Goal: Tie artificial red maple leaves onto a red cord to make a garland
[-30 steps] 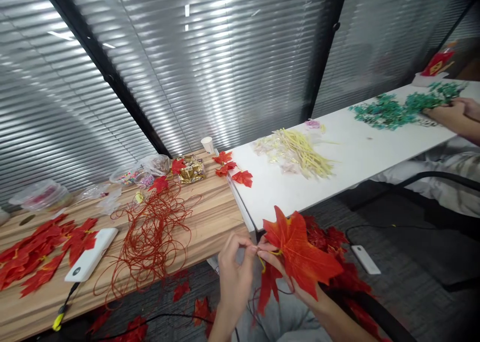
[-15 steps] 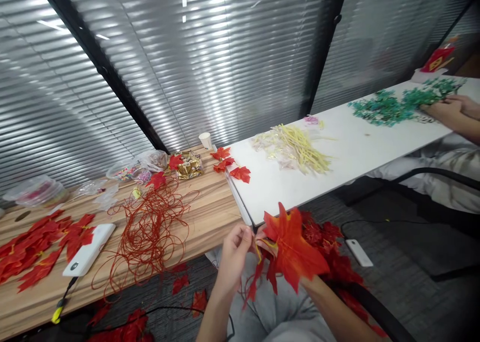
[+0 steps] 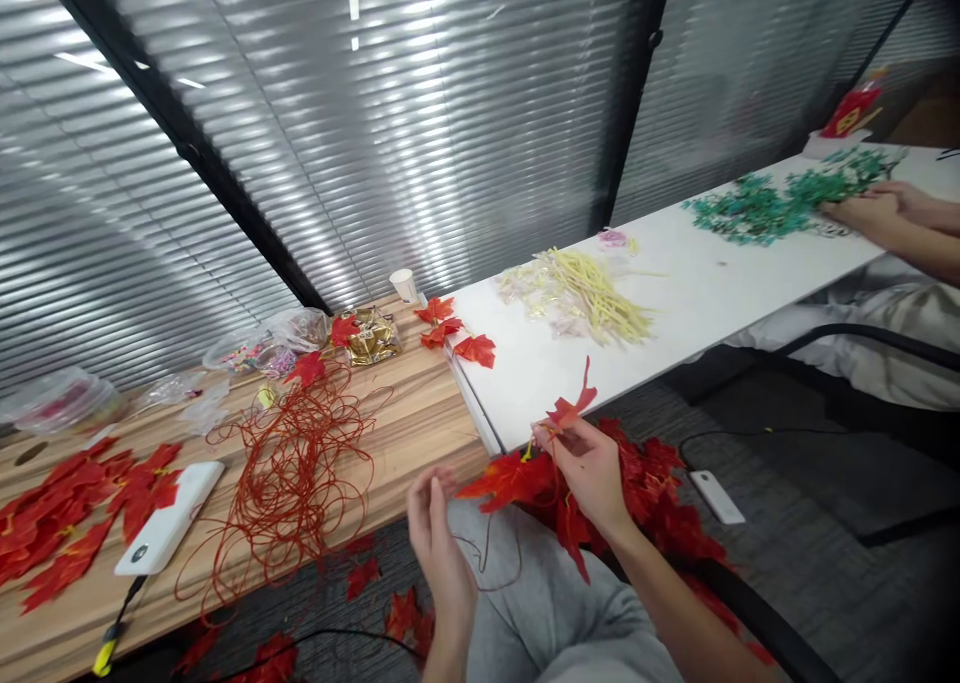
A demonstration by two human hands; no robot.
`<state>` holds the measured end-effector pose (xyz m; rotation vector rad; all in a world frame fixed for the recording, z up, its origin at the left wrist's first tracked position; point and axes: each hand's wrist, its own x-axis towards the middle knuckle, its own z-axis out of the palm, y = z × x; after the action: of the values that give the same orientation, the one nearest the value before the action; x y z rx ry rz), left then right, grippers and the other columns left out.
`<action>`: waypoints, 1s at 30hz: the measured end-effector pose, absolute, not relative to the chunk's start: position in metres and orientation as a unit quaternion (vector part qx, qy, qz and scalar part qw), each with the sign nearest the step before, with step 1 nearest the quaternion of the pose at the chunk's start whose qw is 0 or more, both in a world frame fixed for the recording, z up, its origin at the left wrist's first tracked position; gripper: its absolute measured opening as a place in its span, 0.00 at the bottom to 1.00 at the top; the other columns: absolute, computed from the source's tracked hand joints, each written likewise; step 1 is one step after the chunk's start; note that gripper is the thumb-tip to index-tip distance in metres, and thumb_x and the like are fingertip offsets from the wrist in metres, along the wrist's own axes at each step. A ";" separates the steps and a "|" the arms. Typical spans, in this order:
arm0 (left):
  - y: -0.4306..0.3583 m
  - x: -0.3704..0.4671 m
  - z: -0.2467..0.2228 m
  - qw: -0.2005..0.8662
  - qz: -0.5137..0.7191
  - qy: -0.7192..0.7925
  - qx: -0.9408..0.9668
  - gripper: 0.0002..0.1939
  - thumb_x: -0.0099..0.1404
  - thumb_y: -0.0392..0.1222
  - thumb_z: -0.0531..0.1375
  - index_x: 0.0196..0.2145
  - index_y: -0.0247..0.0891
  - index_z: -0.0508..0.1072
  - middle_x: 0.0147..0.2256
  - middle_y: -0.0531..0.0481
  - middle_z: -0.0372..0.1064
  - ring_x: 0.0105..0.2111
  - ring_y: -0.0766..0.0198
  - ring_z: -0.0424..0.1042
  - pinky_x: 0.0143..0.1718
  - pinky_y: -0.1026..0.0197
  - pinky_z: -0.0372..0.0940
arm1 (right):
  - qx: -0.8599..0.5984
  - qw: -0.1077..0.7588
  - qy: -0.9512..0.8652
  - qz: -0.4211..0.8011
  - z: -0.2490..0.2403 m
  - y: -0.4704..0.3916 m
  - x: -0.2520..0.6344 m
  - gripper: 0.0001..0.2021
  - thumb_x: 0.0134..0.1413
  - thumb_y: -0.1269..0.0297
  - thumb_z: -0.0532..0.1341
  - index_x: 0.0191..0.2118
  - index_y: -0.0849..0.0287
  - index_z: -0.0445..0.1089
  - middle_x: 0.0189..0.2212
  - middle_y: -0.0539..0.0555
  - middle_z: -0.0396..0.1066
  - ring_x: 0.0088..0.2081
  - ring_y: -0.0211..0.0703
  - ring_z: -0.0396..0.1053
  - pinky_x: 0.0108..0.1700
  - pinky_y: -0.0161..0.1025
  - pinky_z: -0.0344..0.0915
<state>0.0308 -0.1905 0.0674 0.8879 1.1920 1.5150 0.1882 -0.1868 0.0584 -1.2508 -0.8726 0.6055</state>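
My right hand (image 3: 591, 471) pinches a strand of red artificial maple leaves over my lap. One leaf (image 3: 501, 480) spreads out to the left below the fingertips, and another leaf (image 3: 571, 405) sticks up above them. More leaves dangle under the palm. A thin brown cord (image 3: 517, 563) loops down across my grey trousers (image 3: 502, 623). To the left, my left hand (image 3: 444, 553) is raised apart from the leaves, its fingers loosely spread and slightly blurred at the tips. Nothing shows in it.
A tangle of red cord (image 3: 292, 463), red leaves (image 3: 67, 503) and a white power bank (image 3: 171, 518) lie on the wooden table (image 3: 420, 413). Yellow strips (image 3: 600, 298) lie on the white table (image 3: 525, 383). At right, another person's hands (image 3: 874, 208) hold green sprigs (image 3: 757, 208).
My left hand has let go of the leaf stem and moved left and down. My right hand has come into view from behind the large leaf, and the leaves have swung round.
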 end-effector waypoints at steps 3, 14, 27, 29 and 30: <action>-0.206 0.032 0.069 0.327 0.664 0.460 0.490 0.07 0.59 0.39 0.57 0.37 0.41 0.68 0.34 0.51 0.67 0.37 0.64 0.67 0.43 0.61 0.61 | -0.578 0.677 -0.381 0.249 0.057 -0.183 0.188 0.04 0.46 0.67 0.61 0.26 0.63 0.68 0.22 0.52 0.70 0.26 0.40 0.68 0.30 0.35 0.66; -0.188 0.046 0.076 0.468 0.318 0.442 0.696 0.14 0.61 0.46 0.53 0.32 0.34 0.73 0.22 0.50 0.68 0.23 0.66 0.65 0.27 0.66 0.61 | -0.645 0.664 -0.359 0.118 0.057 -0.185 0.212 0.07 0.45 0.64 0.61 0.24 0.63 0.67 0.21 0.52 0.69 0.23 0.39 0.67 0.28 0.35 0.65; -0.167 0.008 0.077 0.478 0.238 0.441 0.722 0.14 0.58 0.48 0.56 0.30 0.35 0.74 0.26 0.48 0.70 0.25 0.64 0.67 0.27 0.66 0.61 | -0.715 0.560 -0.417 -0.030 0.043 -0.210 0.249 0.10 0.49 0.62 0.58 0.25 0.63 0.69 0.21 0.52 0.69 0.23 0.40 0.64 0.28 0.35 0.60; -0.166 0.010 0.077 0.471 0.268 0.455 0.706 0.13 0.58 0.48 0.57 0.30 0.35 0.74 0.28 0.46 0.72 0.29 0.62 0.69 0.31 0.65 0.62 | -0.718 0.536 -0.444 -0.026 0.041 -0.216 0.253 0.11 0.50 0.61 0.57 0.25 0.62 0.69 0.21 0.52 0.68 0.23 0.39 0.64 0.27 0.34 0.60; -0.166 0.011 0.078 0.465 0.283 0.464 0.699 0.13 0.57 0.48 0.57 0.30 0.35 0.74 0.30 0.46 0.72 0.31 0.61 0.70 0.33 0.64 0.63 | -0.721 0.522 -0.454 -0.022 0.038 -0.219 0.254 0.11 0.50 0.61 0.57 0.25 0.62 0.69 0.21 0.52 0.68 0.23 0.39 0.64 0.27 0.34 0.60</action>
<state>0.0113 -0.1659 0.0778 1.7180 1.1390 0.6947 0.2545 -0.2192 0.0383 -1.7280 -1.0874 -0.0530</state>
